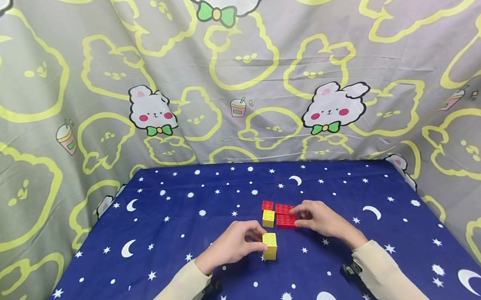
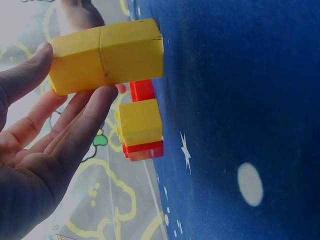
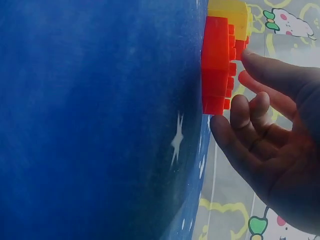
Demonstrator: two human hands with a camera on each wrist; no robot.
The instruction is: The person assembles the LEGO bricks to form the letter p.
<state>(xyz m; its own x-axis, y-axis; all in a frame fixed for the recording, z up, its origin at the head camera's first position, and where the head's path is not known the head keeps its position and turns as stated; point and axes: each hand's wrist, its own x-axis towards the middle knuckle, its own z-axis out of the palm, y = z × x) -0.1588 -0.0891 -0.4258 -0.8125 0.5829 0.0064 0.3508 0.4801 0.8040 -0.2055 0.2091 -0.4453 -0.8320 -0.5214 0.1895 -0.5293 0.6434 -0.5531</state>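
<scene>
Near the middle of the table, a stack of two yellow bricks [image 1: 270,247] stands upright. My left hand [image 1: 238,243] pinches it from the left, and the thumb [image 2: 45,52] lies against its studded end in the left wrist view. Farther back, two red bricks [image 1: 285,220] lie side by side. My right hand [image 1: 317,216] grips the nearer one at its right end with bent thumb and forefinger; the exact contact is partly hidden. In the right wrist view, the thumb [image 3: 255,60] is close to the red studs.
Left of the red pair stands another yellow brick [image 1: 268,218], with a smaller red brick [image 1: 267,205] just behind it. Dark blue cloth [image 1: 168,260] with white stars and moons covers the table. A patterned grey curtain [image 1: 207,138] hangs along the back and sides.
</scene>
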